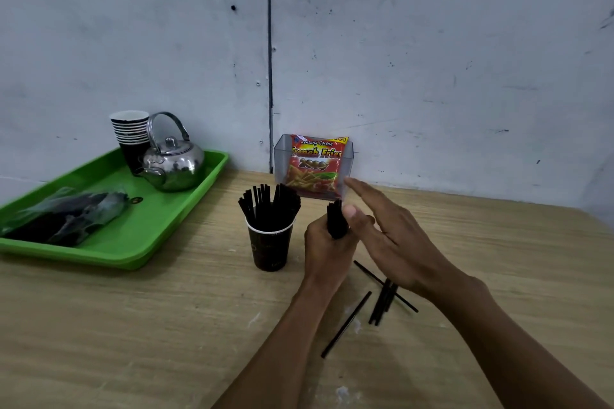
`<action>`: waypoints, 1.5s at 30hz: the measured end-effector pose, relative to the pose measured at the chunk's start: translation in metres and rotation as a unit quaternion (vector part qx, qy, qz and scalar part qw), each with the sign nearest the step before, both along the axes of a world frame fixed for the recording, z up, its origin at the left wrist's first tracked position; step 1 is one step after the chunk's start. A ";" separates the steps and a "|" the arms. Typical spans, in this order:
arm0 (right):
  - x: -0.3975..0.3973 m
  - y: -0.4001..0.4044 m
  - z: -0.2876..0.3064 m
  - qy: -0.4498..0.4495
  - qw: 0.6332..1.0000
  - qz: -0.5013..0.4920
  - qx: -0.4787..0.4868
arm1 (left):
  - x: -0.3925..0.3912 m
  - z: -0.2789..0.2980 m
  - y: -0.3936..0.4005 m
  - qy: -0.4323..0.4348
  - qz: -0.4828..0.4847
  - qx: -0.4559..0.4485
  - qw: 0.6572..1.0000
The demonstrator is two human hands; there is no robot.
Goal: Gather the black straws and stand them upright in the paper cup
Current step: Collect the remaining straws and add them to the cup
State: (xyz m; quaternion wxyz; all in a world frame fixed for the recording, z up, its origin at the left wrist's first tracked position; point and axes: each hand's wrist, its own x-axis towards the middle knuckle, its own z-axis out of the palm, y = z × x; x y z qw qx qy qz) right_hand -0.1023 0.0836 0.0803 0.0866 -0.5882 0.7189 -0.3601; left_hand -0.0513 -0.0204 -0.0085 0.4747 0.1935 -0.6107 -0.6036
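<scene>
Table [139, 325]: pale wood grain, matt, white smudges at lower centre. Tray [186, 209], left: glossy green plastic. Kettle [174, 164] on it: polished mirror metal. Paper cup [269, 247], centre: dark matt paper. Black straws [269, 206]: smooth plastic. Snack packet [315, 163]: glossy foil, in clear plastic holder [280, 156].

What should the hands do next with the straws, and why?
Probably carry the bundle in the left hand over to the paper cup and drop it in upright. The bundle is gathered, the cup stands just beside it, and the right hand is open.
</scene>
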 end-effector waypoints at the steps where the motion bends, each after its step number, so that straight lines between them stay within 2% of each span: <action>1: 0.001 0.001 0.002 -0.017 1.000 -0.010 -0.011 | 0.000 0.001 0.001 0.009 -0.004 0.008 1.000; 4: 0.004 0.000 0.004 -0.020 0.999 -0.019 -0.026 | 0.001 0.001 0.000 0.026 0.007 0.008 1.000; 6: 0.004 -0.001 0.001 0.024 0.999 -0.003 0.027 | 0.002 -0.001 0.000 0.015 0.022 -0.015 1.000; 8: 0.006 -0.001 -0.003 0.093 0.990 0.010 0.109 | 0.003 -0.006 -0.001 -0.032 0.038 -0.047 0.998; 9: 0.007 -0.001 -0.005 0.112 0.986 0.010 0.119 | 0.001 -0.010 -0.003 -0.062 0.043 -0.063 0.995; 11: 0.009 0.000 -0.005 0.133 0.986 0.004 0.096 | 0.001 -0.014 -0.004 -0.099 0.051 -0.074 0.991; 16: 0.015 0.000 -0.004 0.205 0.971 0.003 0.120 | -0.001 -0.019 -0.007 -0.144 0.056 -0.112 0.982; 23: 0.018 0.001 -0.003 0.238 0.962 0.001 0.136 | 0.003 -0.011 -0.005 -0.092 0.008 -0.031 0.995; 25: 0.019 0.004 -0.003 0.219 0.967 0.003 0.132 | 0.005 -0.007 -0.004 -0.077 0.003 -0.036 0.996; 28: 0.020 0.010 0.001 0.188 0.982 -0.013 0.015 | 0.007 0.013 0.003 -0.027 -0.013 -0.030 0.999; 30: 0.022 0.015 0.009 0.119 0.988 -0.043 -0.090 | 0.012 0.039 0.008 -0.003 -0.032 -0.032 0.999; 32: 0.022 0.021 0.013 0.045 0.979 -0.081 -0.182 | 0.017 0.065 0.011 -0.001 -0.037 -0.060 0.998; 35: 0.023 0.024 0.011 -0.048 0.959 -0.125 -0.251 | 0.035 0.101 0.012 0.024 0.006 -0.074 0.997; 38: 0.026 0.021 -0.004 -0.110 0.964 -0.145 -0.193 | 0.062 0.127 0.008 0.092 0.045 -0.053 0.993; 42: 0.039 0.002 -0.025 -0.128 0.979 -0.130 -0.086 | 0.096 0.133 -0.016 0.161 0.120 -0.041 0.979; 45: 0.053 -0.023 -0.035 -0.155 0.982 -0.099 -0.041 | 0.108 0.122 -0.027 0.145 0.180 -0.058 0.971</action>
